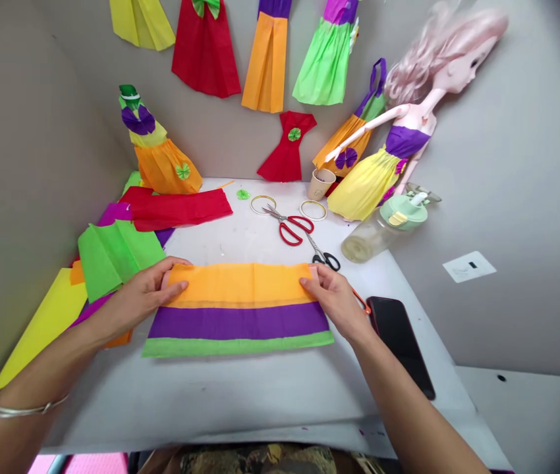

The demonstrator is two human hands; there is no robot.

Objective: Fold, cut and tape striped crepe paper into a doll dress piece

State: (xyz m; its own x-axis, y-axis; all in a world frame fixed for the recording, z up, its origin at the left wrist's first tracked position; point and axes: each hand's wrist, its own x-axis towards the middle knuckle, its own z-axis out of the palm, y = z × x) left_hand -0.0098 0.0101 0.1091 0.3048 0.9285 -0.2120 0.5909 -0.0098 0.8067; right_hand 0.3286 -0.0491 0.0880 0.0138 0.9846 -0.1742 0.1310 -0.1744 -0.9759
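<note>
Between my hands is a layered sheet of crepe paper (240, 321), orange on top, then purple, then a narrow green strip along the near edge. My left hand (154, 288) pinches its upper left corner, thumb on top and fingers behind. At the upper right corner my right hand (332, 293) grips the same sheet in the same way. Red-handled scissors (292, 227) lie partly spread beyond the sheet. Smaller black-handled scissors (325, 257) rest just past my right hand.
Coloured paper pieces (116, 253) pile up at left. A phone (403, 339) and a water bottle (383, 227) are at right. Tape rolls (313, 210), a paper cup (320, 184) and a doll (408, 131) in a paper dress stand further back. Paper dresses (205, 49) hang on the wall.
</note>
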